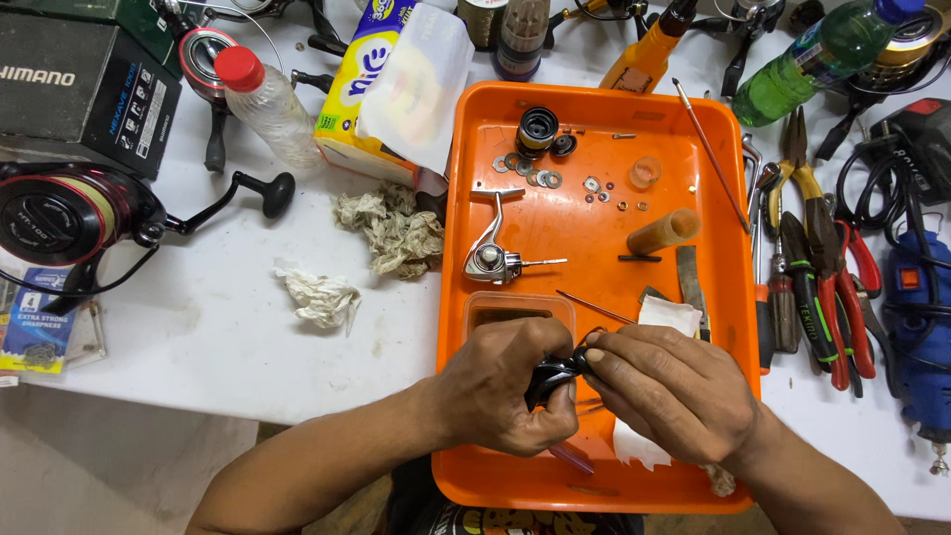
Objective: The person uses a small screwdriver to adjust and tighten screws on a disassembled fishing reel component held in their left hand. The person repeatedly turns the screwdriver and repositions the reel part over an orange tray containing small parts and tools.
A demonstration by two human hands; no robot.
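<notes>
Both hands, left hand (pixel 510 391) and right hand (pixel 674 391), pinch a black part (pixel 553 374) over an orange tray (pixel 594 223) on a white table (pixel 228 327).

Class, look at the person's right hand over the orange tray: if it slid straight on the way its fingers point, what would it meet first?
The right hand points left, so it would probably first meet the small black part, then the left hand holding it.

- At the far left I see a black cardboard box (pixel 84 84) with pale lettering and a small white label on its side.
- Below it, at the table's left edge, a blue and white card packet (pixel 35 327) lies flat, partly under a reel.
- Top centre, just left of the orange tray, stands a yellow and blue tissue box (pixel 359 84).
- Top right, a green bottle's label (pixel 814 45) looks blue and white, I think.
</notes>
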